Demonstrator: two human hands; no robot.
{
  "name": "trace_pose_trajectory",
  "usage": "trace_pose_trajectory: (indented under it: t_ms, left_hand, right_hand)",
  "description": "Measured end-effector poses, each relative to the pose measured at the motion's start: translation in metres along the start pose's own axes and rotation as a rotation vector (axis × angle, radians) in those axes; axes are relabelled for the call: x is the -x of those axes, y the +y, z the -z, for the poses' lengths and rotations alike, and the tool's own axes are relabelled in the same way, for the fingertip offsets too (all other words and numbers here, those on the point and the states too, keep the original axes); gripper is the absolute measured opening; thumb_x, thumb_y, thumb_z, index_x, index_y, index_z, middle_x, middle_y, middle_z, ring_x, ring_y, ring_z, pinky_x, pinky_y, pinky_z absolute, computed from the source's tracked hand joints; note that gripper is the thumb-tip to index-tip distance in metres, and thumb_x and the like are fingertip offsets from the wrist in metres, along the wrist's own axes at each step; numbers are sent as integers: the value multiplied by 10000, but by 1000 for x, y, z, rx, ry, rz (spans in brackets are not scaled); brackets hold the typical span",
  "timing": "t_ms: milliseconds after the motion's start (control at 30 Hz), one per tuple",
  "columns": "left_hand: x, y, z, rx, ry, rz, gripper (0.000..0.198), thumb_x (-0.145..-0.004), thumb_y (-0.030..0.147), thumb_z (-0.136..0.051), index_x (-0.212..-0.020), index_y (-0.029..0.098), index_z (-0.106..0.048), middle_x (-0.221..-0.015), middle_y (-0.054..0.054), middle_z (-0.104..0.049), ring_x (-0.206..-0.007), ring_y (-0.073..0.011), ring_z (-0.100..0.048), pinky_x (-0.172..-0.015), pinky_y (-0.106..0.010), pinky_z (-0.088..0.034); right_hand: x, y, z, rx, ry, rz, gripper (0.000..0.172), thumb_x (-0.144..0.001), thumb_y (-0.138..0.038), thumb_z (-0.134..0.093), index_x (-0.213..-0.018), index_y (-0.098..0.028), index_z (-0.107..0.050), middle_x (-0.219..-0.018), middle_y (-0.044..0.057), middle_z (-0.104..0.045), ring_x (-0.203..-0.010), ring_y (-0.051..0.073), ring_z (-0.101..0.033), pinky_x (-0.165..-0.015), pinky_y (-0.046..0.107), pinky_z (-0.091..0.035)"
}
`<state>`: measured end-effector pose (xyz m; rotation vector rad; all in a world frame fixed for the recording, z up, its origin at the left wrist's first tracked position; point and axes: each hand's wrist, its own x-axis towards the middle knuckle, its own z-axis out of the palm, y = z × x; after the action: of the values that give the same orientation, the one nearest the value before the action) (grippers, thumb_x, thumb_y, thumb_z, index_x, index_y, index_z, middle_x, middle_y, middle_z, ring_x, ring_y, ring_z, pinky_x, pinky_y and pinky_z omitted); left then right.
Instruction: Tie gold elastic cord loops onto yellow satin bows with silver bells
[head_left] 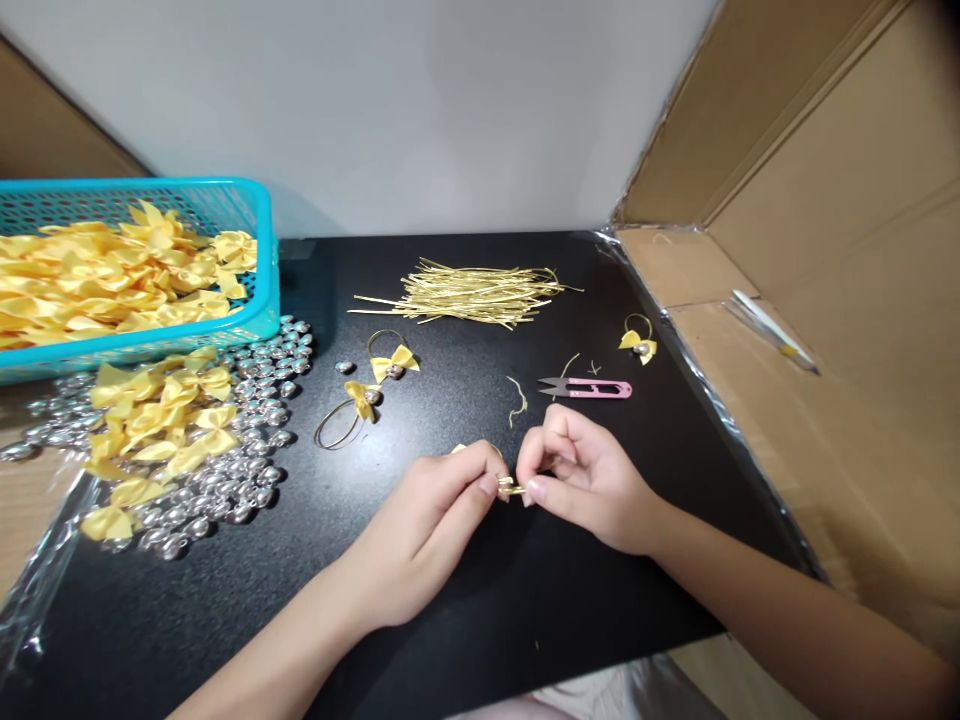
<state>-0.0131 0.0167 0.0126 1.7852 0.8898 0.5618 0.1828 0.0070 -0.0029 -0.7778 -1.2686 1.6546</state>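
Note:
My left hand point(431, 520) is closed in a pinch on a short gold cord point(513, 489) near the middle of the black table. A bit of yellow ribbon shows behind its fingers, mostly hidden. My right hand point(592, 485) pinches the other end of the cord between thumb and forefinger, close to the left fingertips. Just beyond the right hand lie pink thread snips point(600, 388), blades pointing left. To the left are two finished-looking gold cord loops, each with a yellow bow point(405, 358) and a silver bead point(373, 397).
A turquoise basket point(266, 260) full of yellow bows stands at the left. Silver beads point(240, 490) and loose bows point(165, 410) are heaped before it. A bundle of gold cords point(480, 295) lies at the back. Another bow loop point(639, 347) and white tweezers point(772, 328) are rightward.

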Motion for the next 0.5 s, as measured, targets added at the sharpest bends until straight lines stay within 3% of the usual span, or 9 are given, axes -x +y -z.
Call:
trace_pose_trajectory:
  t_ms: [500]
  left_hand:
    - [-1, 1, 1, -78, -28, -40, 265, -979, 195, -321, -824, 198, -536, -696, 38, -558, -651, -115, -530, -661, -241, -371]
  right_hand:
    - [-1, 3, 1, 69, 20, -31, 335, -842, -123, -614, -726, -220, -315, -735, -29, -560, -655, 112, -483, -635, 274, -347]
